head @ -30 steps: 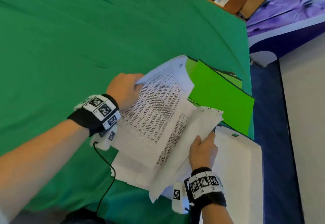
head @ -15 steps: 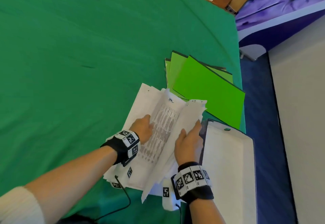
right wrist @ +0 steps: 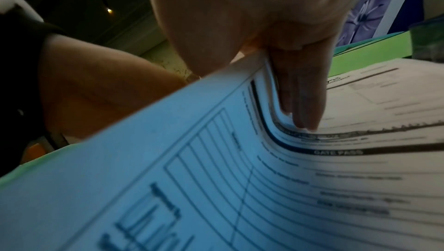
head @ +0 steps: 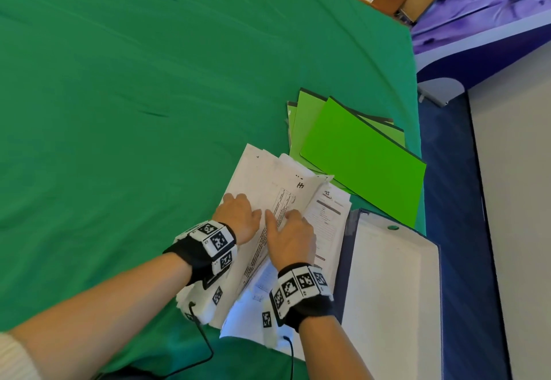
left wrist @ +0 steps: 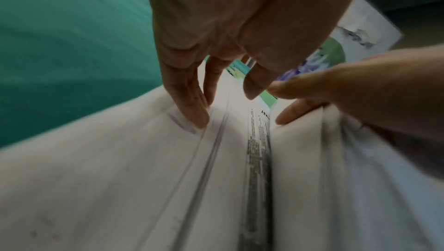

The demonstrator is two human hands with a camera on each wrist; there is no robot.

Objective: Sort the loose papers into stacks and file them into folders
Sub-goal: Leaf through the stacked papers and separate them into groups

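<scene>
Surface: green cloth (head: 149,96) covers the table; blue floor (head: 453,171) runs along its right edge, with a purple patterned panel (head: 477,7) beyond.
Left hand: the left hand (head: 238,215) lies palm down on the left half of the paper pile (head: 268,182), fingers nearly straight; in the left wrist view its fingertips (left wrist: 194,116) press the top sheet, and nothing is gripped.
Right hand: the right hand (head: 293,236) sits just right of the left hand, thumbs close together. Its fingers (right wrist: 300,103) are tucked under a lifted bundle of sheets, the thumb lying on top, so it holds that bundle, which curls up and over toward the left half of the pile.
Paper pile: loose printed sheets, unevenly stacked on the cloth under both hands, corners sticking out toward the person.
Exposed sheet: a printed form (head: 326,218) lies flat on the right part of the pile, uncovered by the lifted bundle; the right wrist view shows a dark bar reading "GATE PASS" (right wrist: 338,152).
Folders: bright green folders (head: 357,153) are fanned in an overlapping stack just beyond the pile, their near edge touching or overlapping its far corner.
Binder: an open binder with a white inner face (head: 393,290) lies just right of the pile at the table edge.
Wrists: each wrist carries a black band with black-and-white marker tiles (head: 217,239), and thin black cables (head: 205,338) trail toward the person.
</scene>
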